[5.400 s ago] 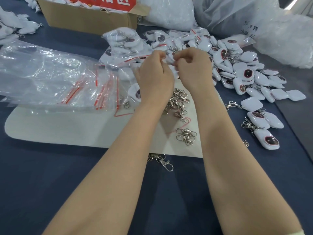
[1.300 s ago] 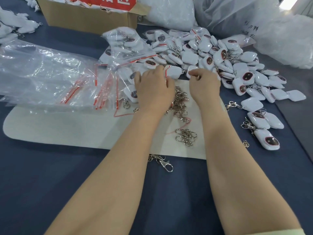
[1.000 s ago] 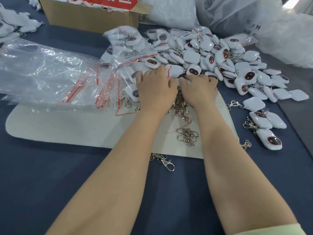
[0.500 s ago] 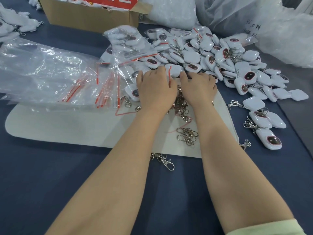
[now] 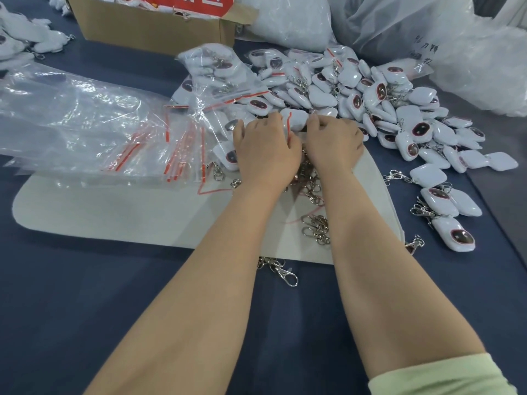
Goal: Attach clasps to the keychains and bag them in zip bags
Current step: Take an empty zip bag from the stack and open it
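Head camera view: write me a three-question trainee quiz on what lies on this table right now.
1. True or false: the cardboard box stands farther from the person than the clear bags.
2. The pile of metal clasps between the forearms lies on: A the white mat; B a metal tray; C a wooden shelf.
3. Fill in: the left hand and right hand meet at the near edge of a heap of white ____.

Key: 1 true; 2 A; 3 keychains.
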Demonstrator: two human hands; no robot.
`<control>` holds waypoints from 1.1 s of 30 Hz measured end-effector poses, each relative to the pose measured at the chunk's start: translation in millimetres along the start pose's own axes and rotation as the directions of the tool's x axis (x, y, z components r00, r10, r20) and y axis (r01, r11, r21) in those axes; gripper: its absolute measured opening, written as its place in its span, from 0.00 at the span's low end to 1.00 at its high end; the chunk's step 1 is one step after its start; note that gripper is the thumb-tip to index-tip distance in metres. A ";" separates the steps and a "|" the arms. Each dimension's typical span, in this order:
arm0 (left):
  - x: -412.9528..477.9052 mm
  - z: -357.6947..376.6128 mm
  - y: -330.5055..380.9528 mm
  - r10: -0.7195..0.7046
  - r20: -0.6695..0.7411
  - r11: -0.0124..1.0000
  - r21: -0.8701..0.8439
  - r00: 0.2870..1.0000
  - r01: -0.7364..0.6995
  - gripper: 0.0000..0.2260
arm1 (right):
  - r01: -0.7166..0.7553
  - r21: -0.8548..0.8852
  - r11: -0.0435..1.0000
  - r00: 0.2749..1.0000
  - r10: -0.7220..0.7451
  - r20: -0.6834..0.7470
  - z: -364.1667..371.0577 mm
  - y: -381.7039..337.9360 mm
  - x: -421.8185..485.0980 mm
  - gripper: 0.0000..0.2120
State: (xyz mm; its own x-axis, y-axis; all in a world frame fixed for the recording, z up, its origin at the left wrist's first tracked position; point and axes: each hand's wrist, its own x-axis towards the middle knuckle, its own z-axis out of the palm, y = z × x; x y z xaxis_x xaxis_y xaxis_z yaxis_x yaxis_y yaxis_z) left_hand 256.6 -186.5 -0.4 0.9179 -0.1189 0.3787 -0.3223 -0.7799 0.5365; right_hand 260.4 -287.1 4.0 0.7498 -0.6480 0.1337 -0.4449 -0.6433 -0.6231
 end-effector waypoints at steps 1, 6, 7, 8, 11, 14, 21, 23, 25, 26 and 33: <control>0.0 -0.3 -0.1 0.000 -0.001 1.000 0.003 1.000 0.000 0.12 | 0.006 0.026 1.000 1.000 -0.005 -0.016 -0.6 0.7 -0.8 0.16; -1.3 -2.2 0.3 -0.001 0.007 1.000 -0.002 1.000 0.001 0.12 | 0.159 0.313 0.936 0.980 -0.110 -0.166 -3.6 3.5 -6.2 0.13; -1.7 -2.4 0.4 -0.001 0.009 1.000 -0.002 1.000 0.001 0.12 | 0.192 0.374 0.907 0.967 -0.110 -0.229 -4.7 3.6 -7.3 0.12; -1.9 -2.6 0.4 -0.001 0.010 1.000 -0.003 1.000 0.001 0.12 | 0.207 0.423 0.882 0.956 -0.091 -0.279 -6.1 3.5 -7.9 0.12; -1.6 -3.0 0.4 -0.004 0.022 1.000 0.003 1.000 0.004 0.12 | 0.118 0.625 0.772 0.968 0.050 -0.245 -10.4 2.1 -6.4 0.16; -1.4 -3.2 0.1 -0.005 0.027 1.000 0.005 1.000 0.005 0.11 | -0.064 0.801 0.595 0.986 0.162 -0.042 -14.1 0.7 -3.9 0.21; -1.0 -2.5 0.0 0.002 0.022 1.000 -0.007 1.000 -0.002 0.11 | -0.129 0.953 0.274 0.991 -0.007 0.136 -16.6 -2.8 -1.6 0.09; -1.3 -2.2 0.0 0.005 0.015 1.000 -0.012 1.000 -0.005 0.12 | -0.102 0.940 0.325 0.994 -0.012 0.112 -13.3 -4.7 -2.2 0.11; -1.7 -2.0 0.0 0.009 0.008 1.000 -0.018 1.000 -0.009 0.13 | -0.110 0.930 0.351 0.994 0.029 0.106 -12.2 -5.0 -1.6 0.10; -1.8 -2.0 -0.1 0.009 0.007 1.000 -0.019 1.000 -0.009 0.13 | -0.132 0.929 0.346 0.991 0.040 0.126 -12.4 -3.8 -0.3 0.07; -1.3 -2.0 0.1 0.000 0.015 1.000 -0.011 1.000 0.000 0.12 | -0.352 0.929 -0.115 0.936 -0.017 0.352 -20.0 -1.8 -2.0 0.04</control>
State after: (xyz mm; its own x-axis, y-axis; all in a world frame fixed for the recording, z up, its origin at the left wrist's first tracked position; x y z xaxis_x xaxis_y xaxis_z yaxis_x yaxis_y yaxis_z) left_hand 254.9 -185.2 0.7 0.9211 -0.1282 0.3677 -0.3251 -0.7731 0.5446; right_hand 249.9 -292.8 20.3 0.8815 -0.4521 -0.1361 0.2422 0.6804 -0.6916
